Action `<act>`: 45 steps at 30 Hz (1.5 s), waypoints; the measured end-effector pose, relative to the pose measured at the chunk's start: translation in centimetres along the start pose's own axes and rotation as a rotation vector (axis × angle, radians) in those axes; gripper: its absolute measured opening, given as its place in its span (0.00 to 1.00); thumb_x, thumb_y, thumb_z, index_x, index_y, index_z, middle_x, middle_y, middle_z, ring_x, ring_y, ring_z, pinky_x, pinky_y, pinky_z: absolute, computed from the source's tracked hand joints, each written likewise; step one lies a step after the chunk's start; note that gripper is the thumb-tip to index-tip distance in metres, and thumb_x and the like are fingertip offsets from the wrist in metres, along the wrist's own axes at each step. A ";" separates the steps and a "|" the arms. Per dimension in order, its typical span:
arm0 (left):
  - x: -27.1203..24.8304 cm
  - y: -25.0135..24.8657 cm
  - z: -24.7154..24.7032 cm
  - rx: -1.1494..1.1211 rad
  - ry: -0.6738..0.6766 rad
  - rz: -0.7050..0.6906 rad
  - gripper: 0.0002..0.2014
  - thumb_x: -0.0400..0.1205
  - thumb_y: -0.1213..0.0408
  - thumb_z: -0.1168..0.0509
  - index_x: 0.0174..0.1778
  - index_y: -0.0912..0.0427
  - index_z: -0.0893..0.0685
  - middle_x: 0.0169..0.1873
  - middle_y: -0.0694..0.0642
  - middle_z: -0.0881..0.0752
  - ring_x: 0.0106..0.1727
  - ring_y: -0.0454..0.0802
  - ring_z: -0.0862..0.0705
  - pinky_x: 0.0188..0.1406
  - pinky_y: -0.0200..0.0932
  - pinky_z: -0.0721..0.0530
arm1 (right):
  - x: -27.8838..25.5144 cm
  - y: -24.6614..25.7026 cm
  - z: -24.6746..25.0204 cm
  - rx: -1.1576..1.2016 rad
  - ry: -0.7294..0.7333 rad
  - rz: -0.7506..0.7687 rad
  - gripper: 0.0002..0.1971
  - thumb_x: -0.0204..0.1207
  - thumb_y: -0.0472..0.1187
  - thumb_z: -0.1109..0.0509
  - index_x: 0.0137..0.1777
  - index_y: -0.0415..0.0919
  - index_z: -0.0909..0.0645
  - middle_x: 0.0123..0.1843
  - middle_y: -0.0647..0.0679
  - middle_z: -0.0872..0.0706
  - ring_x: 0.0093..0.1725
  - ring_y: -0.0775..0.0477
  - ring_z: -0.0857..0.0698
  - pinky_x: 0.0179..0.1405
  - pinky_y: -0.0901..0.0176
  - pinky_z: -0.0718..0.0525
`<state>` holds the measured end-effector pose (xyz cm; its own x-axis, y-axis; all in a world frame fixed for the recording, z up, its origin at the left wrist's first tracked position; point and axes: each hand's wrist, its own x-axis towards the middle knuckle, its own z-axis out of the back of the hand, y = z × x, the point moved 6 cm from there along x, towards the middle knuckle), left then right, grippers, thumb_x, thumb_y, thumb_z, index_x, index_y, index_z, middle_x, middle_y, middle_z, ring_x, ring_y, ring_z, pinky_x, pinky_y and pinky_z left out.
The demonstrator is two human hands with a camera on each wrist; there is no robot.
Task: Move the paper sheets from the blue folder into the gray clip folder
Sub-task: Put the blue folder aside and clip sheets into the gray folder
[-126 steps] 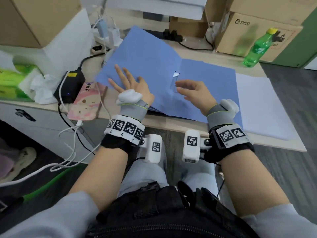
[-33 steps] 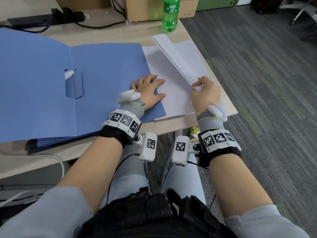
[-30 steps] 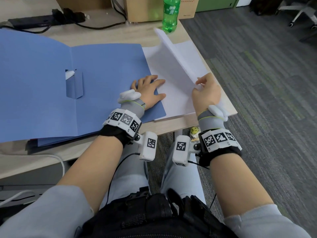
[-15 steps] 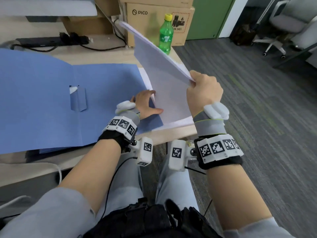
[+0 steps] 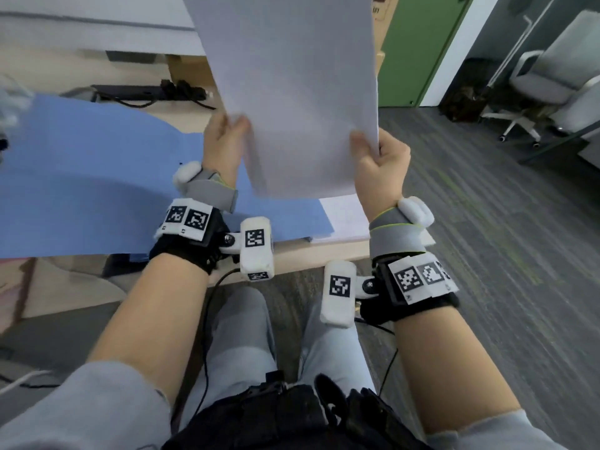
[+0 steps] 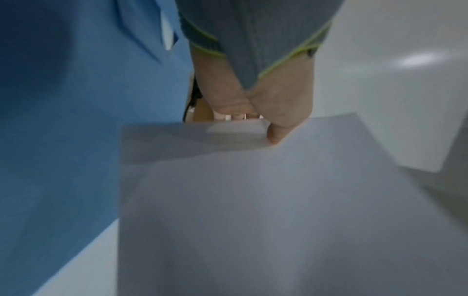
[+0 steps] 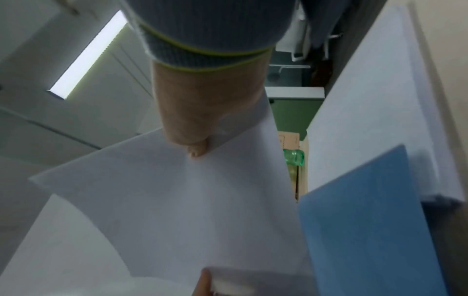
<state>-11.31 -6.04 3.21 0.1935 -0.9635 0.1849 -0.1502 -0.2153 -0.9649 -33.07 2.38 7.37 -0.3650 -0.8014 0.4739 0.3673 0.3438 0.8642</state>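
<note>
A stack of white paper sheets (image 5: 292,92) stands raised upright in front of me, above the desk. My left hand (image 5: 227,138) pinches its left edge and my right hand (image 5: 376,157) grips its right edge near the bottom. In the left wrist view my thumb lies on the sheets (image 6: 278,200); in the right wrist view my thumb presses on the paper (image 7: 177,200). The open blue folder (image 5: 97,190) lies flat on the desk under and left of the sheets. More white paper (image 5: 344,219) rests on the desk at the folder's right edge. No gray clip folder is in view.
A black power strip (image 5: 146,90) with cables lies at the desk's back. A green bottle (image 7: 293,158) shows behind the sheets in the right wrist view. A green door (image 5: 418,50) and an office chair (image 5: 545,79) stand to the right over gray carpet.
My right hand lifted the sheets off the desk and stood them upright. My left hand left the blue folder and took hold of the sheets' left edge.
</note>
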 end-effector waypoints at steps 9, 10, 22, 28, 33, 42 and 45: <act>-2.5 -2.1 5.1 0.007 -0.038 -0.056 0.13 0.83 0.74 0.47 0.42 0.52 0.24 0.35 0.44 0.19 0.32 0.30 0.22 0.37 0.26 0.24 | -1.2 -3.3 -5.0 0.373 0.261 -0.371 0.08 0.64 0.28 0.22 0.38 0.41 0.16 0.32 0.53 0.12 0.33 0.53 0.14 0.40 0.60 0.14; -2.9 -1.1 5.1 0.014 -0.037 0.000 0.11 0.83 0.71 0.46 0.41 0.52 0.25 0.36 0.45 0.21 0.32 0.30 0.23 0.36 0.26 0.25 | -1.7 -4.1 -5.3 0.386 0.261 -0.410 0.09 0.64 0.28 0.22 0.41 0.39 0.16 0.32 0.54 0.11 0.34 0.53 0.13 0.42 0.59 0.13; -1.5 1.3 6.9 0.483 -0.075 0.094 0.12 0.87 0.64 0.50 0.40 0.57 0.26 0.38 0.54 0.25 0.45 0.49 0.31 0.40 0.37 0.32 | 0.2 -6.7 -7.6 0.159 0.270 -0.432 0.11 0.66 0.30 0.21 0.34 0.43 0.20 0.36 0.50 0.16 0.31 0.56 0.17 0.31 0.67 0.17; 1.0 3.1 9.9 1.085 -0.065 0.086 0.18 0.78 0.66 0.37 0.65 0.56 0.19 0.64 0.59 0.18 0.67 0.62 0.25 0.63 0.45 0.31 | 1.7 -9.6 -9.4 -0.144 0.365 -0.524 0.09 0.66 0.33 0.21 0.40 0.38 0.19 0.40 0.45 0.16 0.43 0.45 0.17 0.45 0.54 0.18; 0.1 4.9 9.7 1.280 -0.015 0.183 0.28 0.73 0.51 0.29 0.69 0.50 0.24 0.69 0.56 0.27 0.72 0.60 0.35 0.67 0.49 0.33 | 2.0 -12.1 -9.6 -0.266 0.406 -0.614 0.13 0.66 0.33 0.22 0.48 0.34 0.20 0.41 0.42 0.18 0.41 0.45 0.20 0.41 0.57 0.24; 1.2 6.1 11.0 1.067 -0.057 0.220 0.25 0.72 0.59 0.29 0.65 0.55 0.20 0.65 0.59 0.23 0.67 0.59 0.25 0.68 0.47 0.27 | 1.6 -14.1 -10.9 -0.329 0.468 -0.712 0.22 0.66 0.36 0.21 0.57 0.25 0.20 0.45 0.39 0.17 0.43 0.44 0.19 0.43 0.57 0.25; 1.2 5.9 11.2 1.000 -0.042 0.206 0.21 0.72 0.64 0.28 0.63 0.60 0.17 0.64 0.60 0.19 0.62 0.59 0.19 0.66 0.44 0.24 | 1.4 -13.9 -11.7 -0.305 0.487 -0.715 0.20 0.66 0.36 0.21 0.55 0.26 0.20 0.44 0.39 0.18 0.43 0.44 0.20 0.43 0.58 0.25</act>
<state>-1.12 -6.71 -4.36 0.2922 -0.9563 0.0102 0.6904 0.2036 -0.6942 -28.69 -9.23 -5.98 -0.2172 -0.9152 -0.3395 0.4283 -0.4019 0.8093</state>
